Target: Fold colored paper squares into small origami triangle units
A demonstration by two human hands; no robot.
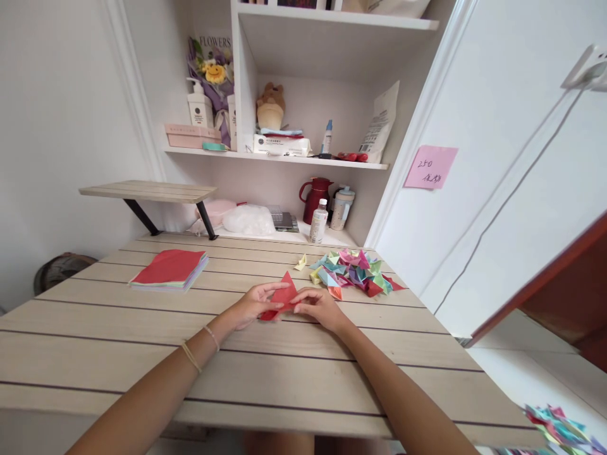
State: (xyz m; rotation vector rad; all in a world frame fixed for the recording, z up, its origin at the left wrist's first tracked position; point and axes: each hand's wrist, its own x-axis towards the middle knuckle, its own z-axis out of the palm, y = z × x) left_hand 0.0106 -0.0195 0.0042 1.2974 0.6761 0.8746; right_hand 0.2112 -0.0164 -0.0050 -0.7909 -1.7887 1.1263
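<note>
A folded piece of red origami paper [283, 294] is held just above the table between both hands. My left hand [253, 306] grips its left side, thumb in front and fingers behind. My right hand [320, 308] pinches the right edge of the same paper with thumb and fingertips. Part of the paper's lower fold is hidden by the fingers. Just beyond my right hand lies a heap of folded paper pieces [353, 272] in many colours. One small yellow folded piece [301, 262] sits apart, left of the heap.
A stack of coloured paper sheets [171, 268], red on top, lies at the table's left. A small raised shelf [147, 189] stands behind it. At the back are a bottle [318, 222], a dark red jug [316, 199] and a cup [341, 208]. More folded papers [562, 426] lie lower right.
</note>
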